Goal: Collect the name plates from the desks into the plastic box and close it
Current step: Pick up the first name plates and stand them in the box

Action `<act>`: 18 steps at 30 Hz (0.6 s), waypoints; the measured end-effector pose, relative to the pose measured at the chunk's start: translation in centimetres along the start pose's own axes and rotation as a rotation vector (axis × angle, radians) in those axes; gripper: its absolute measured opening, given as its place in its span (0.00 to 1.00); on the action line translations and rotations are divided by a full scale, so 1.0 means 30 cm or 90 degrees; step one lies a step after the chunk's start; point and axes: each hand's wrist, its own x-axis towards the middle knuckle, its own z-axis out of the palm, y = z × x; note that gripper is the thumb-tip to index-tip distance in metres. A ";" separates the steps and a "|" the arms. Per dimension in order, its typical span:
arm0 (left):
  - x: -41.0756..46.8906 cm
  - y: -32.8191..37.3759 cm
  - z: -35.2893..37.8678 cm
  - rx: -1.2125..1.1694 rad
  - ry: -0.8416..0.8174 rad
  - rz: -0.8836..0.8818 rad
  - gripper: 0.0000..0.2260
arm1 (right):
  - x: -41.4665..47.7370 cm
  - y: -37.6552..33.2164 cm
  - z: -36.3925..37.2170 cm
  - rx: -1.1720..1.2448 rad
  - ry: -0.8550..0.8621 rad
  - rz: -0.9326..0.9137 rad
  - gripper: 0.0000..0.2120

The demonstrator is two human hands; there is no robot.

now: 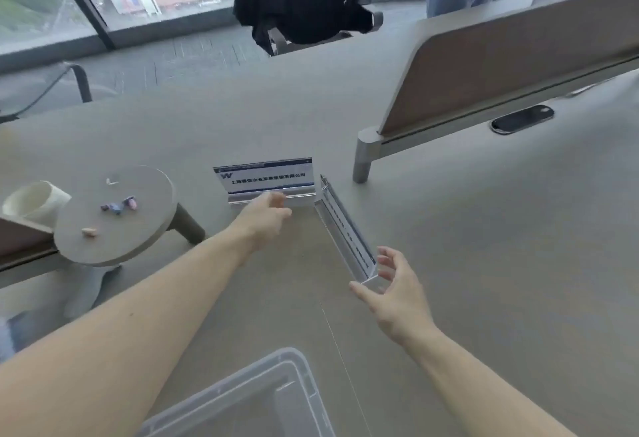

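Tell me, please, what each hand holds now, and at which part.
Nothing is clearly held. The left hand reaches the far plate's base; the right hand is open around the near plate's end.

We can't read the text on the facing name plate [264, 177], too blurred. Plastic box [242, 398] cut off at bottom edge. 2 people at top cropped above waist. Left hand [264, 217] covers plate's base edge.
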 end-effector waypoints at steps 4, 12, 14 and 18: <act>0.120 0.019 0.136 0.004 -0.031 0.058 0.29 | 0.108 0.046 0.041 -0.001 0.034 -0.049 0.14; 0.182 -0.100 0.193 -0.029 0.104 0.079 0.17 | 0.291 0.092 -0.061 -0.078 0.110 -0.102 0.06; 0.158 -0.132 0.195 -0.032 0.092 0.101 0.12 | 0.353 0.092 -0.094 -0.067 0.119 -0.078 0.04; 0.109 -0.181 0.221 0.025 0.077 0.147 0.05 | 0.401 0.099 -0.096 -0.065 0.105 -0.079 0.04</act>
